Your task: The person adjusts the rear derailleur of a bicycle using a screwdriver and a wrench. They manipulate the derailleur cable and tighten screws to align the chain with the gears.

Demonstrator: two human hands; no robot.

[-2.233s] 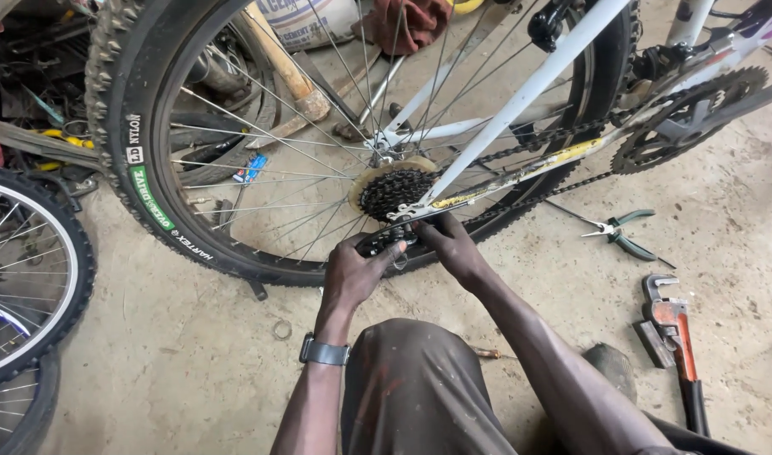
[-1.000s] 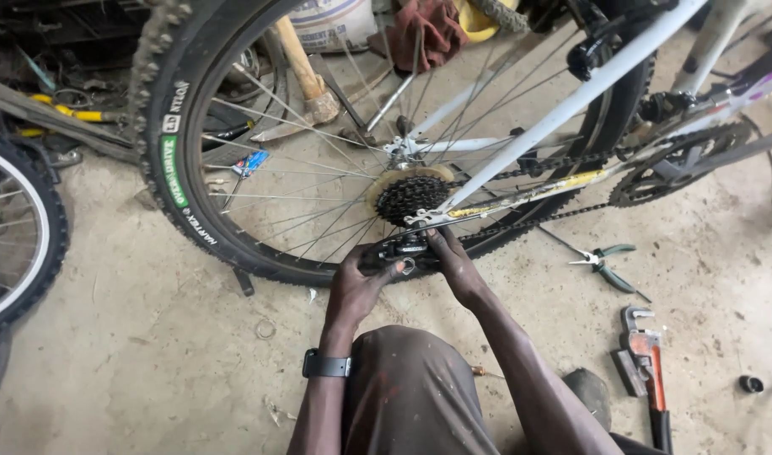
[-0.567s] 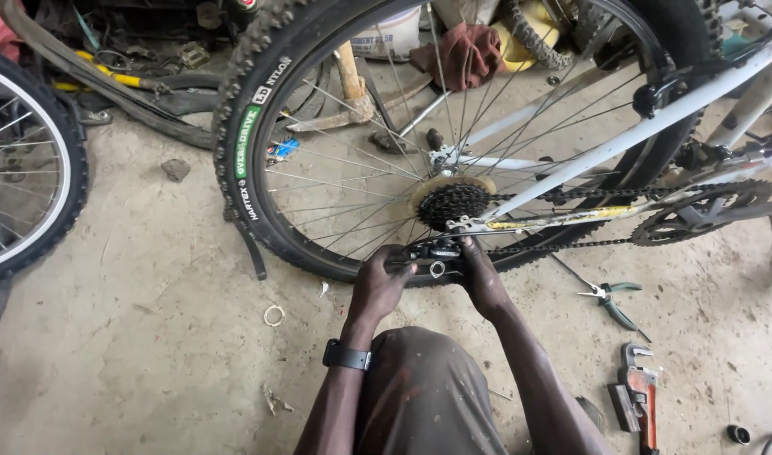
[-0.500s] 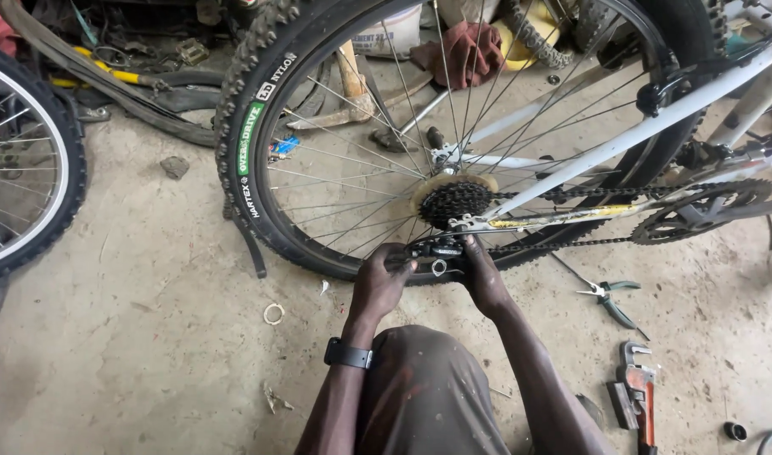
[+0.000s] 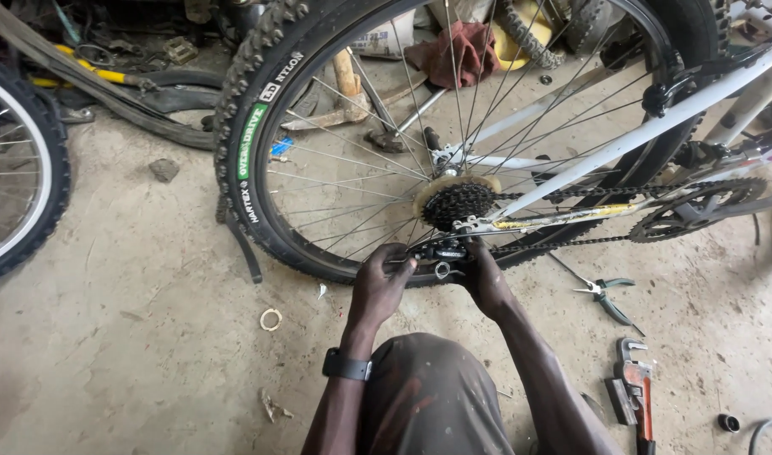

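Gripping the black metal rear derailleur just below the dark toothed sprocket cluster, left hand and right hand are closed on it; adjustment seems underway, so steady fingers are needed.

Both hands sit close together at the small black derailleur, left hand at its 8 o'clock, right hand at its 4. I see tight quarters here. At 12, the dark stacked sprocket cluster and thin steel spokes bar any reach through the wheel. The knobby black tyre curves past at 9. The rusty chain and white frame tube close off 2 to 3.

Bare concrete floor lies open from 7 to 9. At 4, green-handled pliers and a red pipe wrench lie on the floor.
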